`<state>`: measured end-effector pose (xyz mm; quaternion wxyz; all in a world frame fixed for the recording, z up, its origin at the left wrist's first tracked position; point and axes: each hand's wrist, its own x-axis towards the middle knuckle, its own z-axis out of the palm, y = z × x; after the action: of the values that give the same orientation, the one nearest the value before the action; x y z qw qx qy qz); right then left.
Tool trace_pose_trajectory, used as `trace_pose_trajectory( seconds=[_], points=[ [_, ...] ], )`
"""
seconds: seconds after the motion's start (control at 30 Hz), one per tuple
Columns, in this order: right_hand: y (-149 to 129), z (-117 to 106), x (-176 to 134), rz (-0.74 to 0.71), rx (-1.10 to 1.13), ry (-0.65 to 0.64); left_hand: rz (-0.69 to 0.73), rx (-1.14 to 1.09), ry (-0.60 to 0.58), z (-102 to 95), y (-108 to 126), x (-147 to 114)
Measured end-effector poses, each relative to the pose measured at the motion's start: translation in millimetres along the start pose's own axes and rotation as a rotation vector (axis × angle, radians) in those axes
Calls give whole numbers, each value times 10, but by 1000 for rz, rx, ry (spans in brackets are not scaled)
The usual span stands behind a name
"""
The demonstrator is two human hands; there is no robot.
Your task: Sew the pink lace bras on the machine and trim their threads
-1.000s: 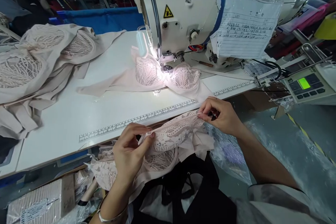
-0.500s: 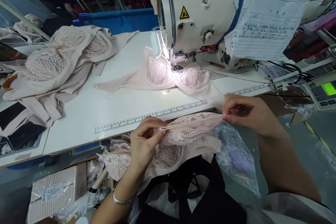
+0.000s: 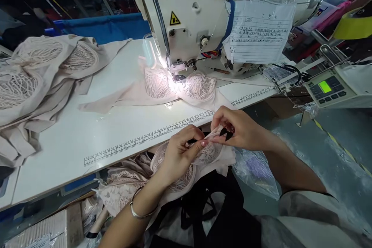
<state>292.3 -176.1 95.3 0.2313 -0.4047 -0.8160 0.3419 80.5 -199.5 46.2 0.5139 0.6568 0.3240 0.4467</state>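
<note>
Over my lap, my left hand (image 3: 186, 149) pinches the pale pink edge of a lace bra (image 3: 207, 155) between thumb and fingers. Close beside it, my right hand (image 3: 235, 128) grips the same edge, its fingertips nearly meeting the left ones. Two dark pointed tips show at the right hand's fingers; what they belong to is partly hidden. Another pale pink bra (image 3: 200, 87) lies on the white table, its middle under the needle of the lit sewing machine (image 3: 186, 23). More lace bra pieces (image 3: 124, 186) are heaped below my left forearm.
Stacked bras (image 3: 43, 69) cover the table's left end. A printed ruler (image 3: 145, 139) runs along the front edge. A screwdriver-like tool (image 3: 217, 70) lies behind the machine's needle. A control panel (image 3: 328, 85) stands right, a plastic bag (image 3: 257, 170) below, a wrapped box (image 3: 55, 224) lower left.
My right hand has moved left and in towards my left hand, so the stretched bra edge is now bunched between them. The view has shifted to the right.
</note>
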Motion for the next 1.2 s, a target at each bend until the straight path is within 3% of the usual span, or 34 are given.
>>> trace_pose_trajectory(
  seconds=[0.33,0.67,0.93,1.1,1.2],
  points=[
    [160,-50,-69,78,219,107,5,25,40,-11,8,22],
    [66,1,-47,28,376,219,-216,-212,19,53,71,68],
    [-116,28,-81,89,307,176,-222,26,97,164,191,145],
    [9,-6,-97,120,291,250,-342,-127,158,154,141,154],
    [75,-45,-84,108,201,169,-382,-216,148,140,120,174]
  ],
)
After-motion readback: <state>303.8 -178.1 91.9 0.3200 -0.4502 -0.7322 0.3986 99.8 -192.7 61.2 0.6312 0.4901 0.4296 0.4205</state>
